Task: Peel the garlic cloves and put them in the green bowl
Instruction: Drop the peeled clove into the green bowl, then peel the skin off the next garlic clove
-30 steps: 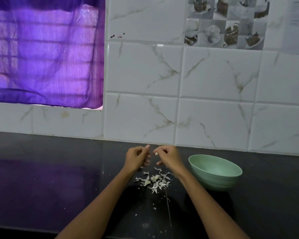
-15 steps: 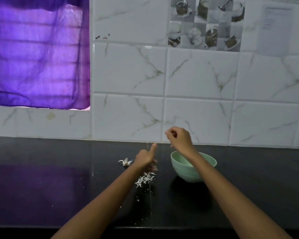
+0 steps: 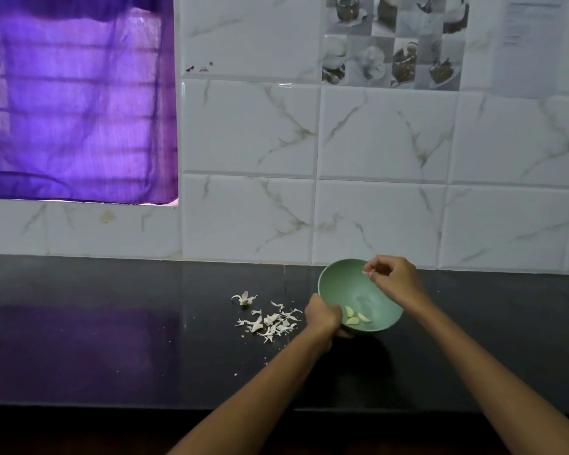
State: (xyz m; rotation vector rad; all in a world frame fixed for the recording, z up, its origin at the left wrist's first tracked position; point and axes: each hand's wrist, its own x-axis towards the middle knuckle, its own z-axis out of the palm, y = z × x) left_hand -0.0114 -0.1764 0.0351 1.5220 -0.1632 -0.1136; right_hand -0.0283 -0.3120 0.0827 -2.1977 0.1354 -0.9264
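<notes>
The round pale green bowl (image 3: 349,284) is tilted toward the camera on the dark glossy counter (image 3: 112,323). Three peeled pale garlic cloves (image 3: 355,316) lie in its low part. The left hand (image 3: 322,315) grips the near-left rim. The right hand (image 3: 391,279) is above the bowl, fingertips pinching a small white piece. Dry white garlic skins (image 3: 270,321) lie just left.

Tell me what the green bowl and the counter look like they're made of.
Green bowl: likely matte plastic or a fibre composite; flat pale green, no sharp glare. Counter: looks like polished dark stone, mirroring the purple curtain.
</notes>
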